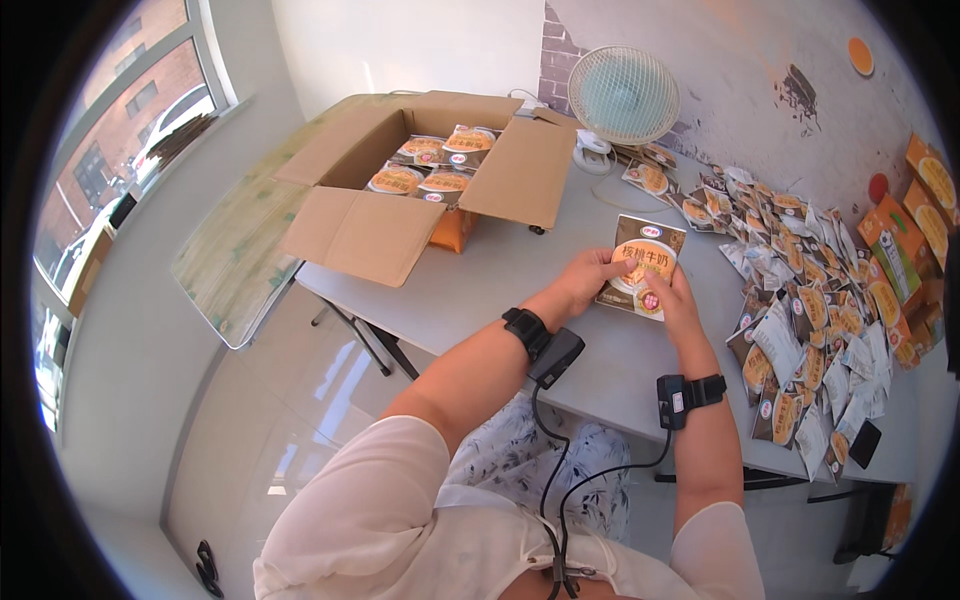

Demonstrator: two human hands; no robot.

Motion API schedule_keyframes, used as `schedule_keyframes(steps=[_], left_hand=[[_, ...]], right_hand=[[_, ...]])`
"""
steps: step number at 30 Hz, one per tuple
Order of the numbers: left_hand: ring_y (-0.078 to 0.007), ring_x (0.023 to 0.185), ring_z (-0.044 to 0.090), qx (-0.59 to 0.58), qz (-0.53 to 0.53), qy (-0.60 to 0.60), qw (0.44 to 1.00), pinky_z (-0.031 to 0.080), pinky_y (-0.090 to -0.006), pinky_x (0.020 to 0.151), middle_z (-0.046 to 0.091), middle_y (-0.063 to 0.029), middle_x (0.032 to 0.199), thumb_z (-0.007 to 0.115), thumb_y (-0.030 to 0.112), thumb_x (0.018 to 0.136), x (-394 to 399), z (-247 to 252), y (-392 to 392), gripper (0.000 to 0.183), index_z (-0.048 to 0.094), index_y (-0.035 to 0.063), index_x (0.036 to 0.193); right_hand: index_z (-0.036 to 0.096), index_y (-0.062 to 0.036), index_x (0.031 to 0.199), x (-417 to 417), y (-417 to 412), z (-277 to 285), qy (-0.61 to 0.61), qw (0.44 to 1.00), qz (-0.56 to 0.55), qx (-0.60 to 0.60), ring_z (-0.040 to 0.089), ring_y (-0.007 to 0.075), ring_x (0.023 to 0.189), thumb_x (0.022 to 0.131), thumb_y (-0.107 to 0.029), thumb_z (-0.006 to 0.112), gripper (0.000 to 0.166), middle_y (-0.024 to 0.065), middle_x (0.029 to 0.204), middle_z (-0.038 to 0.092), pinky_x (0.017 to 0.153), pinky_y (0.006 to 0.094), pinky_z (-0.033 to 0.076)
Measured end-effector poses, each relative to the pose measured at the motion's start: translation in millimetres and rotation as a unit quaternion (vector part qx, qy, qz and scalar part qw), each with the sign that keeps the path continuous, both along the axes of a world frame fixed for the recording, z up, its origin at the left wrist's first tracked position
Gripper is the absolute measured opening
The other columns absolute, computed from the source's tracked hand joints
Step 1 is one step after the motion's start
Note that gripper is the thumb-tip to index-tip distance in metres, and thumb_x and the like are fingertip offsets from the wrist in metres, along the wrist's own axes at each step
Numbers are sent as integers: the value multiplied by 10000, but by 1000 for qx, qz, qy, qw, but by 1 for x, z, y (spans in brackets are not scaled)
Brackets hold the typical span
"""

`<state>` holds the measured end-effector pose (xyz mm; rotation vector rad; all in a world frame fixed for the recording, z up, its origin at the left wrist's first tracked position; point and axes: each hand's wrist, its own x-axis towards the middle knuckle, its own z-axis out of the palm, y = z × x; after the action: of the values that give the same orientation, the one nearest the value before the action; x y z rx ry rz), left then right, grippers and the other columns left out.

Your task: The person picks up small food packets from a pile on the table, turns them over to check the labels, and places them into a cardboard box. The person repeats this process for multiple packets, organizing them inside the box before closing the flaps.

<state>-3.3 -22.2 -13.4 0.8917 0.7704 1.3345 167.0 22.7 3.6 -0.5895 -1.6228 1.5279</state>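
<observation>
Between both hands, above the grey table, I hold a brown and orange printed sachet with its front facing me. My left hand grips its left edge, thumb on the front. On the lower right edge is my right hand, its thumb also pressed on the front. To the left stands a cardboard box with its flaps spread; packs of similar print lie inside. A large heap of loose sachets covers the table's right side, some showing their white backs.
A fan stands at the back by the wall. Orange cartons line the right edge. A black phone-like object lies at the front right. A second table with a patterned cover adjoins on the left. Cables run from my wristbands.
</observation>
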Motion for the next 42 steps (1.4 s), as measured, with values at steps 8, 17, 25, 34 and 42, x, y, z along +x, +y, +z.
schedule_keyframes(steps=[8, 17, 25, 34, 42], left_hand=[[-180, 937, 632, 53, 21, -104, 993, 506, -330, 842, 642, -89, 1059, 566, 239, 903, 6, 37, -20, 299, 577, 15, 1100], [-173, 869, 648, 108, 147, -62, 981, 539, -307, 760, 646, -98, 1018, 546, 204, 915, -43, 127, -63, 249, 584, 8, 1064], [-187, 738, 642, 47, 322, 144, 935, 554, -324, 643, 632, -104, 870, 584, 148, 889, -214, 161, -74, 221, 571, -42, 1001], [-189, 708, 645, -172, 365, 343, 848, 566, -352, 606, 639, -109, 862, 598, 146, 877, -272, 127, -70, 212, 571, -19, 1006], [-172, 722, 636, -187, 301, 405, 843, 522, -304, 631, 647, -109, 880, 622, 153, 853, -271, 100, -54, 249, 597, -29, 1020]], right_hand=[[396, -6, 1313, 11, 20, 1, 52, 998, -41, 10, 514, 64, 597, 941, -568, 280, 683, -24, 680, 553, 542, 187, 353], [394, -7, 1316, 15, 8, 8, 7, 998, -43, 41, 518, 86, 565, 959, -538, 229, 661, 40, 664, 578, 530, 203, 365], [412, -5, 1296, 8, 7, 4, 0, 998, -39, 43, 520, 88, 566, 970, -498, 231, 618, 61, 674, 582, 528, 202, 380], [417, 4, 1288, 12, 15, 2, -4, 998, -37, 49, 532, 91, 549, 957, -530, 256, 648, 58, 684, 587, 510, 194, 381], [422, 0, 1285, 14, 13, 2, 2, 998, -41, 51, 526, 83, 555, 966, -509, 254, 624, 46, 678, 582, 515, 194, 381]])
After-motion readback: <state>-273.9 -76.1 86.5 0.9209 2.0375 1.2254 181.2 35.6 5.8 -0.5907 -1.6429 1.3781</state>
